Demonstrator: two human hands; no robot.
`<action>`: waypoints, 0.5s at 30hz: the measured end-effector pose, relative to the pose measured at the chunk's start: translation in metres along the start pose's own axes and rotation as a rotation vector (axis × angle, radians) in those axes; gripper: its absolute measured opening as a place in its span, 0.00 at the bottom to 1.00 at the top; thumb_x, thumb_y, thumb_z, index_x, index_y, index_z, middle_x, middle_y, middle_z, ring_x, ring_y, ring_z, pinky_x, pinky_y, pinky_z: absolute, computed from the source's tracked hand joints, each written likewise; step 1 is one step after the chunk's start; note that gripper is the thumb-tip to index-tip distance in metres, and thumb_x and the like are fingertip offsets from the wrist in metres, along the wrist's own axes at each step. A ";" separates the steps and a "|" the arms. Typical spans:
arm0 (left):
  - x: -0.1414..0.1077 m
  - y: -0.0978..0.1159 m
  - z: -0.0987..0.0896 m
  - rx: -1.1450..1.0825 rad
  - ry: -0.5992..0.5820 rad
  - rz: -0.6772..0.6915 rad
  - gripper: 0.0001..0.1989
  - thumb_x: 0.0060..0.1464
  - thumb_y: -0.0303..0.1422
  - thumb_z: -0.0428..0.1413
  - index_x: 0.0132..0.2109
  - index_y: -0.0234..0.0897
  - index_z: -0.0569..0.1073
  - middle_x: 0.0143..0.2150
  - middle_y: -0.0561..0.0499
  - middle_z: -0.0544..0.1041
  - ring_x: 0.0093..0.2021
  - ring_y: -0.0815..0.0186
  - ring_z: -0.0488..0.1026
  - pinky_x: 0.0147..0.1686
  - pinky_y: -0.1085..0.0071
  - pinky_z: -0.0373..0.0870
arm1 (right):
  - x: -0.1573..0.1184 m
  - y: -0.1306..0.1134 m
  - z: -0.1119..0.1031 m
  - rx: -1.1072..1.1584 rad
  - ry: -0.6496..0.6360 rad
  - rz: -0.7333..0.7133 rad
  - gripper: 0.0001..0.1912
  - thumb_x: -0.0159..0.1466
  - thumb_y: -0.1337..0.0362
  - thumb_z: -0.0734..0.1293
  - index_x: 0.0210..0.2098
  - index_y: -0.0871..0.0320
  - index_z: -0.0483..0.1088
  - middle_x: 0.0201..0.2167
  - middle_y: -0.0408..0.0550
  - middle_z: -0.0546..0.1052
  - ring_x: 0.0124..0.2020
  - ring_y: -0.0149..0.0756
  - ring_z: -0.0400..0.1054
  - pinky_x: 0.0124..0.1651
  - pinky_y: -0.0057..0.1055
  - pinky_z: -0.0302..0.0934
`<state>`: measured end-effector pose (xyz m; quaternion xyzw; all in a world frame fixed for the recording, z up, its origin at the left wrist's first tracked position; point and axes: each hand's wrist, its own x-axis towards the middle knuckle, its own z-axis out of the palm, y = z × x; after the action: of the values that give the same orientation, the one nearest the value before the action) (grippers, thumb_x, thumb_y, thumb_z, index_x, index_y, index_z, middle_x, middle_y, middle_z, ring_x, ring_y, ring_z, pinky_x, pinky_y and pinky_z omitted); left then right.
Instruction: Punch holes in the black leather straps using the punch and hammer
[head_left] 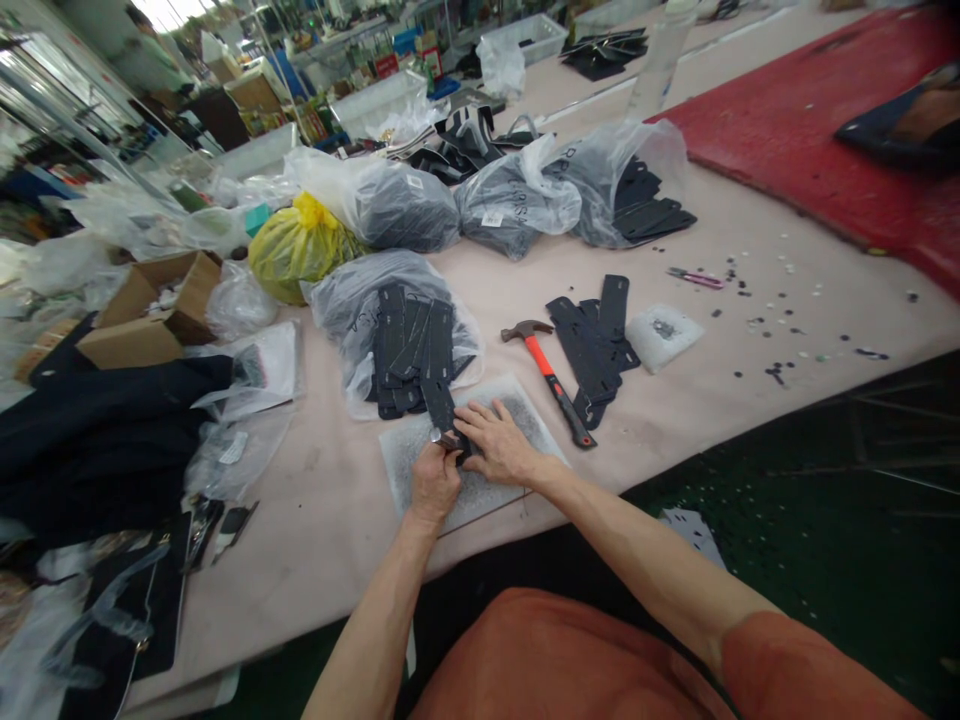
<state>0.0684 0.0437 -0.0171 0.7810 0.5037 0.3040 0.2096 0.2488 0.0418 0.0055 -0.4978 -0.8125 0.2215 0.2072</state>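
Pink table (315, 540), black strip (439, 402) on a speckled pad (491, 492)

Slanting across the view, the table carries a red board (787, 115) at its far right and a heap of dark cloth (112, 425) at its left edge. Clear bags (409, 205) packed with dark pieces stand in a row along the back. Nearer, an open bag (337, 310) has a pile of strips (405, 345) at its mouth. A knotted yellow bag (300, 250) sits at the row's left end, with a cardboard box (146, 310) further left.

The pad lies close to the person, just in front of the open bag. The strip runs from the pile onto it, its near end partly hidden by the hands. Right of the pad are a hammer (551, 380), its orange and black handle angled toward the person, and a second pile (592, 345).

The right hand (495, 443) is spread, palm down, fingers over the strip. The left hand (435, 483) is closed around a metal tool; whether it also pinches the strip cannot be told.

Beside the second pile is a white block (664, 337). Pink snips (696, 278) lie beyond it. Smaller still are the tool (444, 438), showing only its end, and bits (776, 375) scattered at the right.
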 end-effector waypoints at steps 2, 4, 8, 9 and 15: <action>0.001 0.001 -0.001 -0.006 -0.006 -0.021 0.13 0.58 0.28 0.49 0.48 0.37 0.73 0.47 0.45 0.78 0.49 0.59 0.75 0.50 0.60 0.72 | -0.002 0.004 -0.008 0.015 0.025 0.013 0.28 0.61 0.61 0.67 0.59 0.57 0.62 0.62 0.54 0.62 0.65 0.49 0.50 0.64 0.52 0.39; 0.001 0.002 -0.001 -0.019 0.009 -0.047 0.13 0.59 0.27 0.48 0.48 0.37 0.73 0.47 0.45 0.78 0.49 0.59 0.75 0.50 0.60 0.72 | -0.006 0.013 -0.022 -0.010 0.133 0.125 0.22 0.63 0.63 0.64 0.56 0.60 0.64 0.59 0.56 0.65 0.61 0.47 0.55 0.62 0.46 0.47; -0.001 0.000 0.000 -0.018 0.023 -0.036 0.13 0.58 0.27 0.49 0.48 0.36 0.73 0.47 0.45 0.78 0.49 0.58 0.75 0.51 0.61 0.72 | -0.024 0.044 -0.051 -0.161 0.316 0.564 0.18 0.62 0.64 0.62 0.50 0.64 0.66 0.52 0.62 0.67 0.55 0.53 0.58 0.56 0.47 0.53; -0.002 -0.001 0.001 -0.014 0.022 -0.027 0.13 0.58 0.27 0.49 0.48 0.36 0.73 0.47 0.45 0.78 0.49 0.58 0.75 0.50 0.61 0.72 | -0.028 0.053 -0.056 -0.145 0.319 0.665 0.18 0.60 0.65 0.63 0.49 0.64 0.66 0.52 0.63 0.66 0.54 0.55 0.57 0.55 0.47 0.54; -0.004 -0.005 0.004 0.014 0.021 -0.033 0.12 0.58 0.27 0.49 0.48 0.38 0.72 0.45 0.45 0.78 0.47 0.59 0.75 0.48 0.62 0.72 | -0.025 0.088 -0.070 0.700 0.313 1.009 0.14 0.51 0.74 0.66 0.37 0.60 0.64 0.39 0.54 0.70 0.42 0.41 0.66 0.39 0.32 0.61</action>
<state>0.0667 0.0421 -0.0237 0.7708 0.5207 0.3052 0.2040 0.3610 0.0661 0.0104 -0.7487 -0.3176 0.4692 0.3441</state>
